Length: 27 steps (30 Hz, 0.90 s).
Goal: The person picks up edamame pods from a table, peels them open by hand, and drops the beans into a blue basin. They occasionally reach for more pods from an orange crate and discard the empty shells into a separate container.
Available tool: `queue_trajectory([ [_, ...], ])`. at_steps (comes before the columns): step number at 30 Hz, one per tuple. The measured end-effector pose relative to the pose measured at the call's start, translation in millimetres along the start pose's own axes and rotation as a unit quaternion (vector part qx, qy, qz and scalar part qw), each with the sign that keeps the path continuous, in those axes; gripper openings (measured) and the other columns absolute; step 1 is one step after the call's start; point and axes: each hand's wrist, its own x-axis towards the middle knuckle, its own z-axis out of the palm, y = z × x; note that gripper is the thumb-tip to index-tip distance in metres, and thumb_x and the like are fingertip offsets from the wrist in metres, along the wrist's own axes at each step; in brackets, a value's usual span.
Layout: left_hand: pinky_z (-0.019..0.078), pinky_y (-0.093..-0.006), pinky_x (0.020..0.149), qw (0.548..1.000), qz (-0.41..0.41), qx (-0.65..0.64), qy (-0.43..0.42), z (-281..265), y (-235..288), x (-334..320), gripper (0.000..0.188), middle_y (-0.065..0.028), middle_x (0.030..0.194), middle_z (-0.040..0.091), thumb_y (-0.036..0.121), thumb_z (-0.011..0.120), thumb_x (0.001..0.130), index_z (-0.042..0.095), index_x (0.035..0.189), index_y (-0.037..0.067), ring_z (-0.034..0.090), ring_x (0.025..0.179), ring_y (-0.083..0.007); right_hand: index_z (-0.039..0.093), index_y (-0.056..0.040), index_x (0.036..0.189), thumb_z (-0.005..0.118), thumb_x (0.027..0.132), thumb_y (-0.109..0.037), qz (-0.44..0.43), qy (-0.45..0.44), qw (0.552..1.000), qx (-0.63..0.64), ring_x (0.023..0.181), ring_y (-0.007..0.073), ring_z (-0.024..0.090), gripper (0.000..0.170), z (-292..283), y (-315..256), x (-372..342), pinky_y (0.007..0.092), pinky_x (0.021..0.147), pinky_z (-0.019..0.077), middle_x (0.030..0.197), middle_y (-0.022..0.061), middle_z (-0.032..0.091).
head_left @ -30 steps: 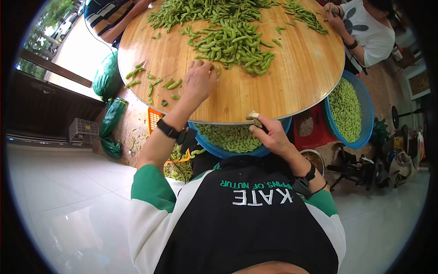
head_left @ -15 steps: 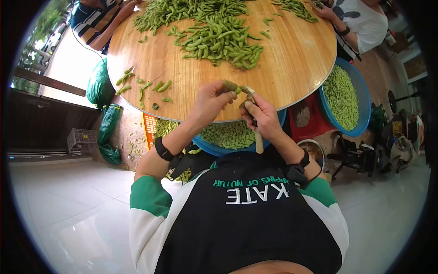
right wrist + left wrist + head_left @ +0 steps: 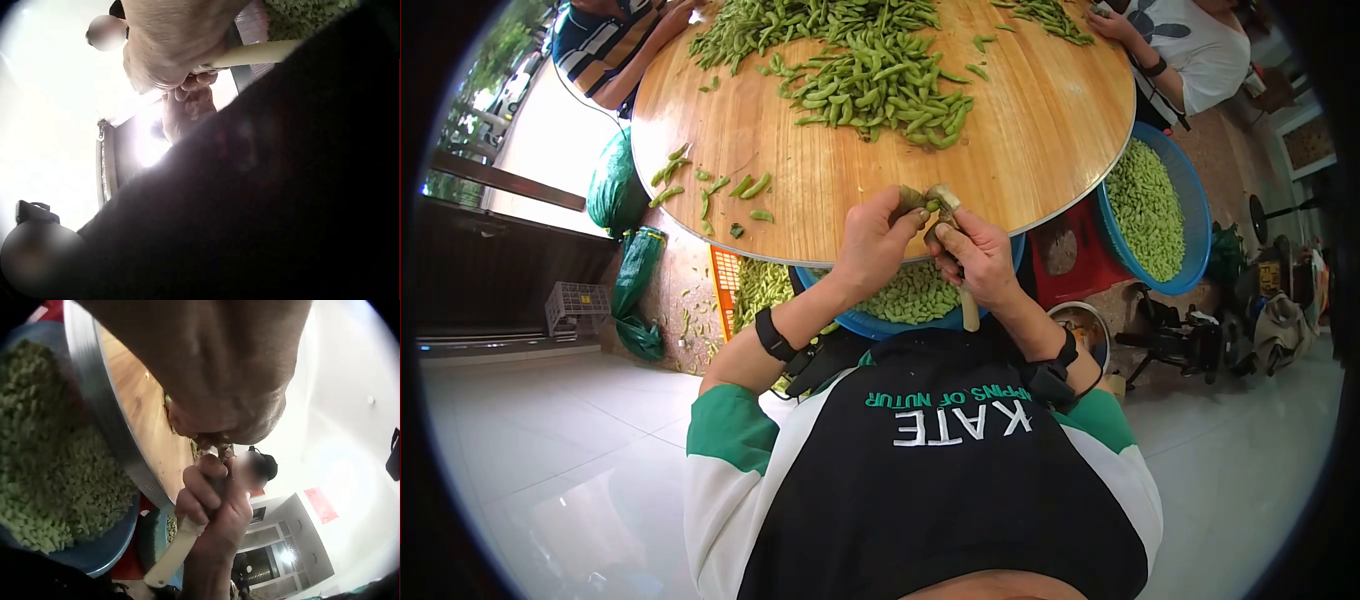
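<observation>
My left hand (image 3: 872, 240) pinches a green pod (image 3: 932, 206) over the near edge of the round wooden table (image 3: 1040, 130). Beside it, my right hand (image 3: 982, 264) grips a tool whose pale handle (image 3: 970, 312) points down towards my body; its working end is too small to make out. The fingertips of both hands meet around the pod. In the left wrist view the right hand's fingers (image 3: 199, 494) curl round the pale handle (image 3: 170, 559). The right wrist view shows the handle (image 3: 256, 54) below my right hand (image 3: 178, 40). A pod pile (image 3: 880, 90) lies farther back.
A blue basin of shelled beans or pods (image 3: 910, 298) stands under the table edge, another (image 3: 1145, 215) at the right. Loose pods (image 3: 750, 186) lie on the left. An orange crate (image 3: 725, 285) and green sacks (image 3: 637, 280) stand beyond. Two people sit at the far sides.
My left hand has come back from the tabletop to my right hand, bringing a pod against the tool. The right hand has turned, so the pale handle shows.
</observation>
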Motion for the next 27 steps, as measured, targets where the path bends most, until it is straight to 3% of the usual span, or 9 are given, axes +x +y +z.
queue_trajectory([
  [6,0.0431,-0.0236,0.056,0.995,-0.052,-0.08,-0.038,-10,0,8,0.007,-0.0029,0.074,0.062,0.003,0.061,0.087,0.062,0.09,-0.002,0.053,0.064,-0.0076,0.05,-0.0021,0.128,0.048,0.096,-0.009,-0.013,0.012,1.0,-0.009,0.05,0.0031,0.041,0.033,-2,-2,0,0.0173,0.043,0.0326,0.077,0.0008,0.056],
  [11,0.0388,-0.0211,0.054,0.903,-0.207,-0.344,-0.154,-17,5,13,0.005,-0.0013,0.074,0.058,0.005,0.059,0.087,0.061,0.09,0.001,0.05,0.061,-0.0073,0.048,-0.0018,0.132,0.048,0.095,-0.006,0.038,-0.053,0.993,0.096,0.051,0.0042,0.041,0.037,-12,-7,-3,0.0179,0.044,0.0338,0.079,0.0025,0.056],
  [14,0.0384,-0.0213,0.051,0.854,-0.263,-0.411,-0.18,-17,-2,14,0.005,-0.0008,0.076,0.057,0.007,0.057,0.088,0.06,0.09,0.002,0.051,0.062,-0.0072,0.048,-0.0004,0.131,0.051,0.094,-0.005,0.006,-0.025,0.997,-0.069,0.051,0.0045,0.042,0.038,-15,2,-2,0.0168,0.046,0.0339,0.081,0.0029,0.057],
  [15,0.0384,-0.0213,0.051,0.854,-0.264,-0.412,-0.179,-15,-7,12,0.005,-0.0008,0.076,0.057,0.007,0.057,0.088,0.06,0.09,0.002,0.051,0.062,-0.0072,0.052,0.0004,0.126,0.054,0.092,-0.005,-0.167,-0.006,0.956,-0.24,0.059,0.0061,0.05,0.034,-16,9,3,0.019,0.053,0.0405,0.082,0.0029,0.06],
  [16,0.0382,-0.0212,0.051,0.87,-0.254,-0.387,-0.172,-12,-11,10,0.005,-0.0006,0.074,0.057,0.007,0.057,0.089,0.059,0.088,0.003,0.051,0.061,-0.0073,0.055,0.0012,0.12,0.058,0.091,-0.006,-0.33,0.013,0.857,-0.396,0.067,0.0078,0.057,0.03,-18,14,4,0.0212,0.06,0.047,0.084,0.003,0.063],
  [17,0.038,-0.0211,0.05,0.885,-0.241,-0.361,-0.165,-9,-14,10,0.006,-0.0003,0.072,0.056,0.008,0.057,0.089,0.058,0.087,0.003,0.051,0.061,-0.0073,0.055,0.0012,0.12,0.058,0.091,-0.006,-0.33,0.012,0.856,-0.397,0.067,0.0078,0.057,0.03,-19,17,1,0.0212,0.06,0.047,0.084,0.003,0.063],
  [19,0.0377,-0.0207,0.05,0.915,-0.227,-0.301,-0.145,0,-13,8,0.006,-0.0003,0.071,0.056,0.008,0.057,0.089,0.058,0.086,0.003,0.051,0.06,-0.0071,0.055,0.0028,0.119,0.061,0.089,-0.005,-0.194,0.055,0.939,-0.279,0.08,0.0084,0.06,0.032,-12,9,-6,0.0237,0.071,0.0491,0.088,0.0033,0.064],
  [22,0.0376,-0.0192,0.05,0.953,-0.194,-0.2,-0.12,8,-10,3,0.007,-0.0009,0.068,0.057,0.009,0.056,0.089,0.057,0.086,0.002,0.052,0.059,-0.0067,0.055,0.0034,0.115,0.062,0.088,-0.005,-0.103,0.084,0.969,-0.208,0.077,0.0065,0.058,0.03,-16,15,-8,0.0224,0.068,0.0479,0.087,0.0025,0.064],
  [27,0.0429,-0.0248,0.052,0.978,-0.162,-0.065,-0.113,-9,1,0,0.006,-0.0038,0.072,0.061,0.006,0.056,0.086,0.059,0.084,0.001,0.057,0.061,-0.0133,0.057,0.0019,0.108,0.062,0.087,-0.005,-0.129,0.049,0.959,-0.249,0.068,0.0054,0.054,0.023,-16,11,-10,0.0214,0.061,0.0451,0.077,0.0004,0.059],
])
